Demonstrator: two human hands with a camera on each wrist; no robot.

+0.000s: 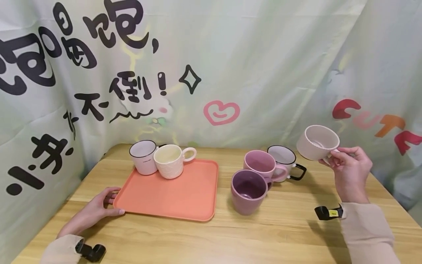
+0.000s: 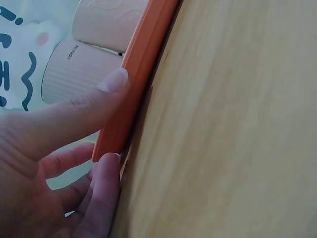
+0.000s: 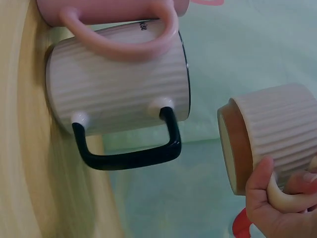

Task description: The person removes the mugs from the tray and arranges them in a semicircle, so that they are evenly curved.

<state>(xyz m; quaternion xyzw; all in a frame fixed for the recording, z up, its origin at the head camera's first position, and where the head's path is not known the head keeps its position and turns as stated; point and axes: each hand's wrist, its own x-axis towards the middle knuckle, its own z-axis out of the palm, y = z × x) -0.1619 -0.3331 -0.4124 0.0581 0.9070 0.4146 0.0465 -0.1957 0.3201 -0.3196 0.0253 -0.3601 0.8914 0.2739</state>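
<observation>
My right hand (image 1: 352,172) grips a white ribbed mug (image 1: 317,142) by its handle, up in the air over the table's right side. An unglazed brown band rings the base of this mug in the right wrist view. At the orange tray (image 1: 184,200), my left hand (image 1: 95,209) holds the near left corner between thumb and fingers. The thumb (image 2: 115,82) lies along the tray's outer edge. On the tray's back left part, a cream embossed mug (image 1: 169,165) stands beside a white mug with a black rim (image 1: 144,161).
Right of the tray, a dark purple mug (image 1: 248,198), a pink mug (image 1: 258,163) and a white mug with a black handle (image 3: 119,84) stand close together on the wooden table (image 1: 263,238). A printed curtain (image 1: 263,73) hangs behind the table and along its sides.
</observation>
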